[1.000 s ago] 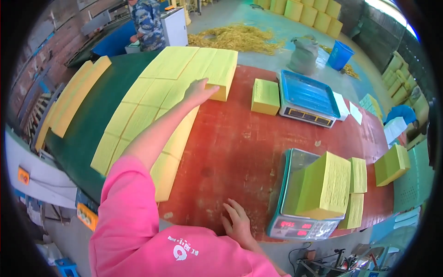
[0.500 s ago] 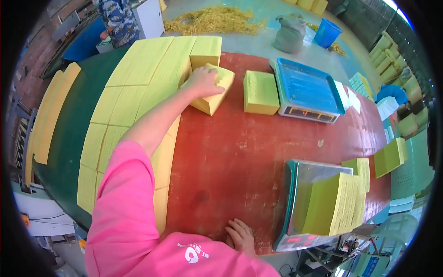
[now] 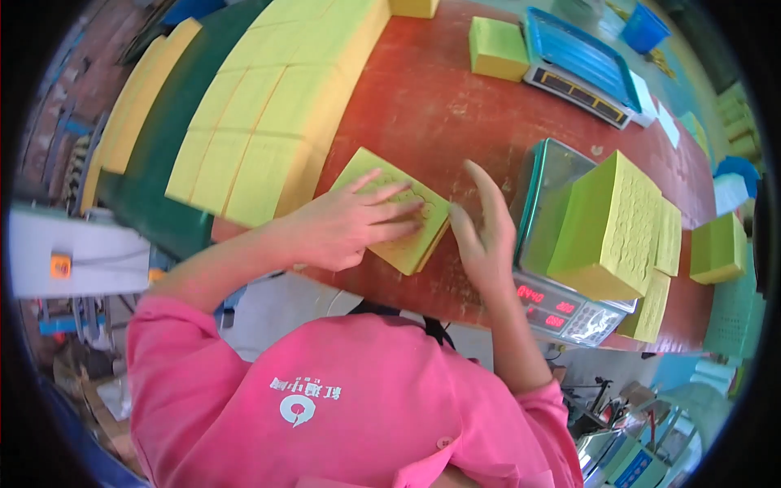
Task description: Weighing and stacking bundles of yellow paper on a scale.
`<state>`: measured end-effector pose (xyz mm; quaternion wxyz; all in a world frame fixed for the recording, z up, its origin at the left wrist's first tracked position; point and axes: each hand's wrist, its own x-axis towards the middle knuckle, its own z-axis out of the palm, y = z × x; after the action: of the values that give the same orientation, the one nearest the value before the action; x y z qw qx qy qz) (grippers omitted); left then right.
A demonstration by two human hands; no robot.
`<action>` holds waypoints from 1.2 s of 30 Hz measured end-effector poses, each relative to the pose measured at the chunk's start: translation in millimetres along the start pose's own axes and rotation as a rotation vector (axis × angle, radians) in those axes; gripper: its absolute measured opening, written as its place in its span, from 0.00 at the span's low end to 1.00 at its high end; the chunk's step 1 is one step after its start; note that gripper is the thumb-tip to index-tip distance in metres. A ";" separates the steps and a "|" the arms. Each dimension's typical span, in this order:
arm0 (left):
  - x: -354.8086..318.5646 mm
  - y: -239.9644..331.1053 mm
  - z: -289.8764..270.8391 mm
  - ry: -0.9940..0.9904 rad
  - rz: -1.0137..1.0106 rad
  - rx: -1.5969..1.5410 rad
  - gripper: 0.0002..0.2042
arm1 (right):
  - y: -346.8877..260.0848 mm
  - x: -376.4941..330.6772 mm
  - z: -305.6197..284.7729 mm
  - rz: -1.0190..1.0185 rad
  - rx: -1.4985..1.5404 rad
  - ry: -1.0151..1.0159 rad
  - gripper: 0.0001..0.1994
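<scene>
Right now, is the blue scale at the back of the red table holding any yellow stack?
No, the blue tray scale is bare; a thick yellow paper stack lies beside it on the red table.

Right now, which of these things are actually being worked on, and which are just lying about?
In hand:
- yellow stack, under the flat left hand
- right hand, open at the stack's right edge
- near scale, loaded with a taller yellow pile

Lying about:
- rows of yellow stacks
- lone block
- blue far scale
</scene>
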<state>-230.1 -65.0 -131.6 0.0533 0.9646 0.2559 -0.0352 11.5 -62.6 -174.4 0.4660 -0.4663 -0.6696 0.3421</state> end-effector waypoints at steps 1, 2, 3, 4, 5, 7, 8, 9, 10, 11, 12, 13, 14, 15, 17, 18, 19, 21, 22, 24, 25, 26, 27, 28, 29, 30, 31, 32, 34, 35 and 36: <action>-14.3 23.6 3.4 -0.012 -0.021 0.006 0.33 | 12.0 1.0 2.2 0.115 0.108 -0.102 0.25; -29.6 42.7 11.4 0.181 -0.212 -0.200 0.32 | 38.1 -1.7 13.0 0.091 0.160 -0.161 0.26; -44.0 60.8 23.0 0.377 -0.408 -0.399 0.31 | 46.7 -8.5 21.1 0.079 0.186 -0.172 0.26; -56.1 82.9 49.2 0.372 -0.428 -0.381 0.31 | 49.6 -15.3 27.4 0.209 0.219 -0.307 0.25; -66.6 105.9 85.6 0.785 -0.786 -0.682 0.30 | 47.6 -20.6 29.5 0.335 0.245 -0.447 0.25; -73.6 139.8 115.5 1.232 -1.163 -0.954 0.30 | 36.1 -41.9 30.7 0.282 0.248 -0.451 0.23; -68.3 156.6 122.3 1.339 -1.327 -1.270 0.31 | 34.3 -54.7 31.2 0.255 0.265 -0.443 0.23; -59.7 171.9 127.3 1.434 -1.473 -1.603 0.33 | 32.9 -66.7 32.1 0.228 0.279 -0.434 0.23; -38.1 183.0 117.6 1.501 -1.514 -1.566 0.33 | 34.2 -77.9 32.9 0.230 0.277 -0.451 0.23; -33.1 183.8 113.6 1.515 -1.524 -1.565 0.33 | 34.7 -86.0 35.4 0.190 0.257 -0.412 0.23; -29.6 181.7 110.5 1.515 -1.291 -1.737 0.31 | 34.1 -92.7 34.9 0.149 0.236 -0.370 0.23; -30.3 184.7 108.6 1.503 -1.052 -1.883 0.29 | 31.2 -100.0 35.5 0.147 0.239 -0.386 0.23; -29.7 191.9 107.1 1.516 -1.060 -1.878 0.29 | 28.2 -107.3 34.4 0.127 0.198 -0.379 0.24; -28.2 198.0 105.5 1.403 -1.139 -1.789 0.29 | 25.7 -114.2 31.8 0.107 0.157 -0.368 0.24; -30.4 203.0 107.1 1.272 -1.194 -1.707 0.30 | 20.8 -128.5 22.6 0.126 0.147 -0.379 0.24; -35.7 207.3 109.2 1.251 -1.229 -1.784 0.27 | 19.7 -134.8 17.5 0.145 0.137 -0.388 0.24; -40.6 212.2 112.9 1.219 -1.256 -1.868 0.25 | 19.2 -141.4 13.7 0.150 0.123 -0.368 0.24; -72.0 222.2 151.9 0.989 -1.143 -1.373 0.23 | 11.7 -152.2 8.6 0.063 0.066 -0.374 0.25; -80.6 222.8 170.2 0.792 -0.998 -0.880 0.22 | 9.4 -156.1 9.8 0.074 0.077 -0.374 0.26; -69.3 214.2 162.6 1.092 -0.922 -1.670 0.20 | 14.9 -156.3 15.6 0.107 0.131 -0.364 0.26; -68.7 212.1 158.0 1.156 -0.855 -1.827 0.19 | 18.0 -154.3 17.5 0.122 0.191 -0.372 0.27; -71.6 211.9 157.5 1.216 -0.796 -1.981 0.18 | 6.2 -146.7 9.2 0.241 0.250 -0.428 0.27; -73.5 209.7 160.0 1.176 -0.752 -2.002 0.18 | 7.9 -143.8 5.5 0.243 0.228 -0.384 0.27; -76.8 205.7 163.7 0.991 -0.904 -1.569 0.18 | 12.5 -141.1 5.1 0.289 0.276 -0.357 0.27; -77.0 202.9 164.7 0.814 -1.005 -1.121 0.18 | 19.2 -140.0 4.6 0.333 0.333 -0.339 0.26; -74.6 199.7 164.7 0.803 -0.975 -1.123 0.18 | 32.1 -142.3 4.2 0.266 0.165 -0.301 0.27; -72.8 199.0 162.8 0.904 -0.988 -1.376 0.18 | 33.3 -144.1 1.4 0.265 0.162 -0.281 0.27; -70.5 198.1 159.5 0.997 -0.994 -1.633 0.18 | 34.6 -146.3 -2.0 0.321 0.140 -0.285 0.27; -67.0 199.5 147.9 1.039 -0.915 -1.723 0.18 | 37.2 -153.5 -9.6 0.381 0.134 -0.305 0.28; -65.0 199.3 136.0 1.097 -0.851 -1.813 0.18 | 31.7 -150.6 -16.8 0.381 0.140 -0.290 0.28; -59.8 199.5 121.4 1.081 -0.843 -1.809 0.18 | 23.2 -148.4 -27.6 0.496 0.295 -0.355 0.29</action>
<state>-187.6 -281.2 -229.5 0.5969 0.2979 0.4812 0.5687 64.1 -194.2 -231.2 0.3070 -0.4756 -0.5501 0.6139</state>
